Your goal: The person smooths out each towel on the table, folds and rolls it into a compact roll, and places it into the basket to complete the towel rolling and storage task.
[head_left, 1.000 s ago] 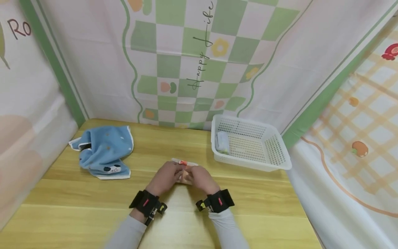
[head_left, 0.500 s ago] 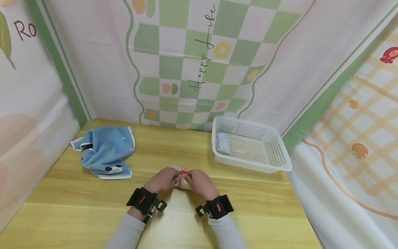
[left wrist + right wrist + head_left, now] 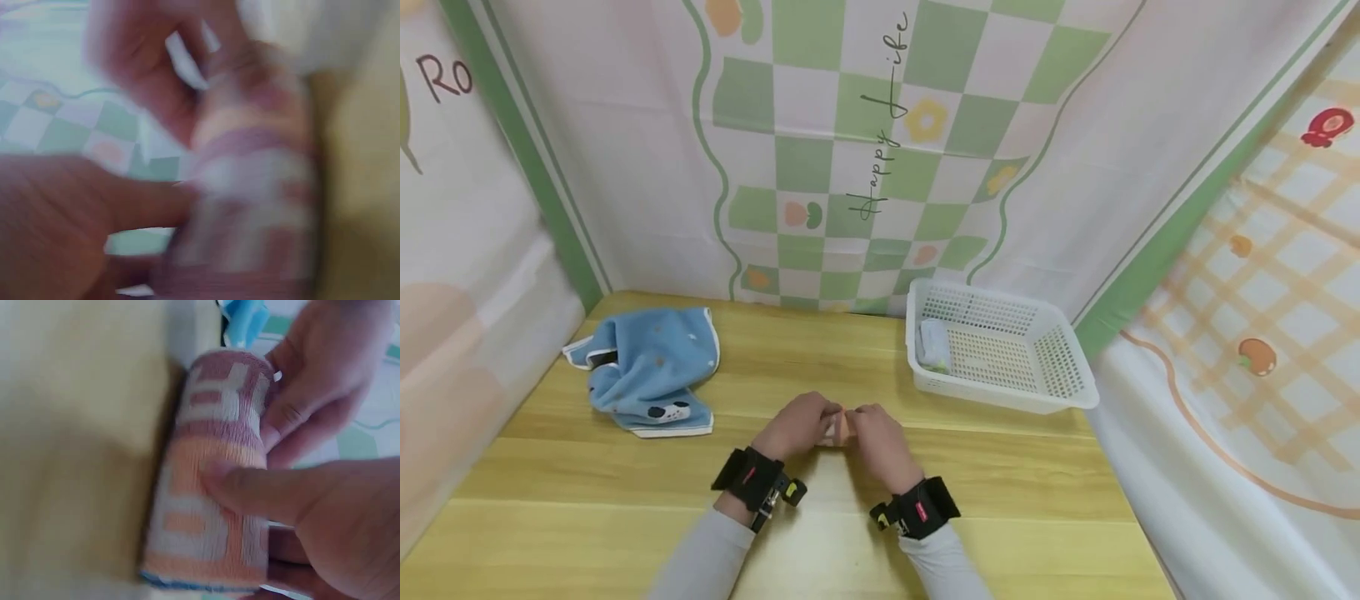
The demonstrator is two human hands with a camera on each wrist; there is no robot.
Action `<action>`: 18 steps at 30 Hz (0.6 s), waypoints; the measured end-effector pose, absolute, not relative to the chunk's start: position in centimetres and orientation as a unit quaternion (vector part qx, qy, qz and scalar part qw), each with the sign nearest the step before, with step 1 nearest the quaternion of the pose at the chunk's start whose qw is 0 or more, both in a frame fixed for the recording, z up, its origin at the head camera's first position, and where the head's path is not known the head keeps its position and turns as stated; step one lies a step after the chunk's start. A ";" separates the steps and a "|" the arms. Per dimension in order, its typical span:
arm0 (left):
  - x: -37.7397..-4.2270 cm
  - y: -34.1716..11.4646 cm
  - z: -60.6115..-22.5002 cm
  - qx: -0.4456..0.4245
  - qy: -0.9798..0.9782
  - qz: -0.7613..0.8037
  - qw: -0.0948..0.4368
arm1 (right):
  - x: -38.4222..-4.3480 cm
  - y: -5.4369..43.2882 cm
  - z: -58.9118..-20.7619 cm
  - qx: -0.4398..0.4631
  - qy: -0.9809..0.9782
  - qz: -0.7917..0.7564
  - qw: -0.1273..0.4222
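A small towel (image 3: 835,432), rolled into a tight cylinder, lies crosswise on the wooden table (image 3: 820,550) between the two hands. Its knit-like surface is maroon and white on one half, orange and white on the other, as the right wrist view shows. The left hand (image 3: 801,425) grips the maroon half, thumb on the near side. On the orange half (image 3: 187,506) the right hand (image 3: 883,446) presses its thumb, with its fingers behind the roll. The left wrist view is blurred; there the left thumb (image 3: 150,203) touches the patterned roll (image 3: 256,200).
At the left lies a crumpled blue towel (image 3: 655,367) with white edging. A white perforated basket (image 3: 1000,396) stands at the back right, holding a pale rolled bundle (image 3: 934,343) along its left wall. Patterned curtains (image 3: 820,167) surround the table.
The towel, flatter and wider a second ago with a red-orange patch at its far edge, is now a compact roll. Both hands stay at its ends, fingers drawn in around it.
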State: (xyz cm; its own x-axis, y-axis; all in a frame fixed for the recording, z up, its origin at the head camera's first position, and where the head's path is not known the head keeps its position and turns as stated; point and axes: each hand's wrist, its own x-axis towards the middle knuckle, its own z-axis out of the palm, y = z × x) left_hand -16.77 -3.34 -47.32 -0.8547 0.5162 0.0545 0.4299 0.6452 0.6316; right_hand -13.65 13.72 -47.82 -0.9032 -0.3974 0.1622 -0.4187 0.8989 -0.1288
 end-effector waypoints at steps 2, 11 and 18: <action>-16.0 -3.2 -48.0 0.278 0.908 0.312 -0.010 | -14.7 14.1 -47.4 0.228 -0.969 0.094 0.019; -13.5 -3.5 -49.3 0.323 0.910 0.251 -0.064 | -16.3 16.2 -46.6 0.240 -0.919 0.253 -0.187; -13.3 -4.1 -48.6 0.349 0.901 0.257 -0.027 | -15.5 16.7 -47.4 0.232 -0.905 0.301 -0.192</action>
